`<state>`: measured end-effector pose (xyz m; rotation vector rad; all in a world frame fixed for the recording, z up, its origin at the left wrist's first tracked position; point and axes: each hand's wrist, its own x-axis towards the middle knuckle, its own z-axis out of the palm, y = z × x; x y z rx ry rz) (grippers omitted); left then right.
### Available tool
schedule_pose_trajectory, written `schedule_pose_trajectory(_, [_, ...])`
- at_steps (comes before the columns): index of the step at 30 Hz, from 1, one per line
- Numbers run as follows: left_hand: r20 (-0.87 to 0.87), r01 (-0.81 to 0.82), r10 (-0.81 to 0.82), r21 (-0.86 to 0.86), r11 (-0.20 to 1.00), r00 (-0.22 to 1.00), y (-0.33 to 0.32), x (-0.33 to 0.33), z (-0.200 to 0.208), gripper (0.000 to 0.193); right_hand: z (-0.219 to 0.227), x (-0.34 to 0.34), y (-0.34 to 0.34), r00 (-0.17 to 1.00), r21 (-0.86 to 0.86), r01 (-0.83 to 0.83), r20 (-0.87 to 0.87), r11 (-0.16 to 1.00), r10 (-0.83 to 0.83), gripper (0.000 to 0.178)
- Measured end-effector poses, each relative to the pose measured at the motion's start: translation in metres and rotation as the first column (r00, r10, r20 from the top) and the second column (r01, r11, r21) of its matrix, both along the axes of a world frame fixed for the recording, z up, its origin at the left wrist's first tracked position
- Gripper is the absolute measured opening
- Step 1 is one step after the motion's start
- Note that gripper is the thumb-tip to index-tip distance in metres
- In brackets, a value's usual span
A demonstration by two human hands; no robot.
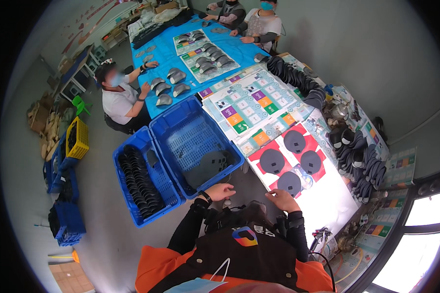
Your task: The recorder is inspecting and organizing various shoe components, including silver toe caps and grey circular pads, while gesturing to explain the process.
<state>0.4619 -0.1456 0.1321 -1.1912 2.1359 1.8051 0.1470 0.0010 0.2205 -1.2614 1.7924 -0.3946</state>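
My left hand (218, 191) hovers by the near corner of a blue crate (228, 171). Its fingers are loosely stretched out, with nothing seen in them. Beside the near edge of the work table is my right hand (282, 199), its fingers loosely bent and apart, no object showing in it. The closest thing to it is a dark grey disc (289, 184) with a small dark rectangle on it. Three similar discs, one of them a far disc (294, 141), lie on red and white sheets. More flat grey pieces (208, 168) rest inside the crate.
Left of that crate, another blue crate (173, 198) holds rows of dark curved pieces (139, 180). Grey cap-like shells (176, 75) lie on a blue-covered table (168, 49), where three people sit. Stacked dark pieces (291, 73) line the right side. Crates, one a yellow crate (77, 139), stand left.
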Motion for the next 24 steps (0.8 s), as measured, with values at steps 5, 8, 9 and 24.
schedule_pose_trajectory(5, [0.022,-0.018,0.019,-0.056,0.998,1.0,0.001,0.013,0.0,0.062,0.01,0.004,0.007,0.977,-0.141,-0.206,-0.089,0.968,0.195,0.052])
schedule_pose_trajectory(8, [-0.239,-0.426,0.528,-0.865,0.266,0.815,-0.029,0.004,0.045,0.069,-0.013,-0.002,0.002,0.995,-0.05,-0.06,-0.087,0.997,0.056,0.052])
schedule_pose_trajectory(9, [-0.238,-0.426,0.514,-0.858,0.288,0.824,-0.011,-0.005,0.083,0.069,-0.002,0.011,0.003,0.993,0.001,-0.105,-0.059,0.994,0.105,0.052])
schedule_pose_trajectory(24, [0.203,0.074,0.031,-0.487,0.87,0.979,0.024,0.024,-0.03,0.05,-0.034,0.004,0.02,0.998,-0.032,0.005,-0.069,0.999,-0.008,0.053])
